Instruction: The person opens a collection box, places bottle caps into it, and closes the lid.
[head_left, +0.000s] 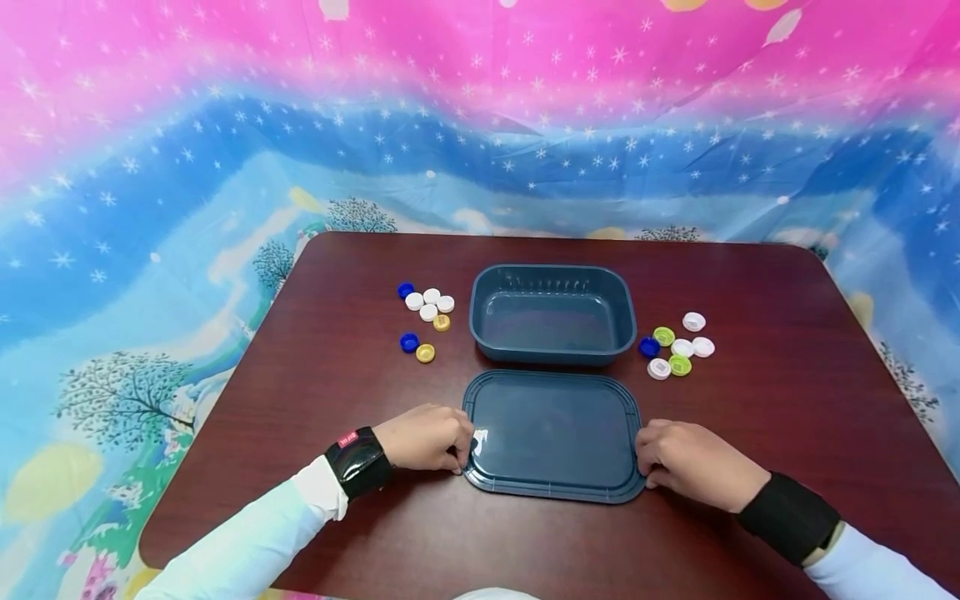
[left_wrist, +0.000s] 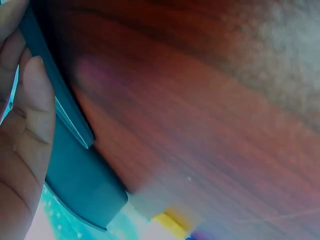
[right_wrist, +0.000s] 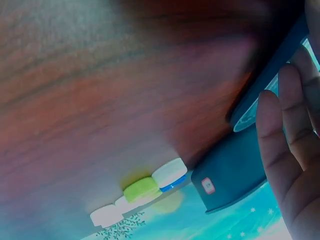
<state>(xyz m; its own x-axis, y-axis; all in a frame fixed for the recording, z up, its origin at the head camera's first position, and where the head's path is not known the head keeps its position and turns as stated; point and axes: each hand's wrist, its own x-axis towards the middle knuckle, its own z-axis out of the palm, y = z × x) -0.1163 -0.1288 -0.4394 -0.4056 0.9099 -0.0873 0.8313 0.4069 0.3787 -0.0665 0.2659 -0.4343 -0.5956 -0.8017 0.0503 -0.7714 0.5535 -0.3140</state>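
Keep the rectangular blue-grey plastic lid (head_left: 555, 433) level between left hand (head_left: 429, 437) and right hand (head_left: 693, 461), pinched evenly at its short ends by both, minding the deep plastic tub (head_left: 555, 357) just beyond the hands and the bottle caps (head_left: 428, 312) lying ahead of left and right alike.

The head view is bright, evenly lit and mostly crisp, with faint sheen on the dark blue-grey rectangular plastic lid (head_left: 555, 433), and soft shadow under the near side of the deep, dark blue-grey plastic box (head_left: 555, 357). Both wrist views look dimmer, hazy and teal-tinted; a pale, washed-out patch fogs the blurred reddish-brown wood-grain tabletop (left_wrist: 200, 115) in one upper corner, and dark shadow hugs the lid
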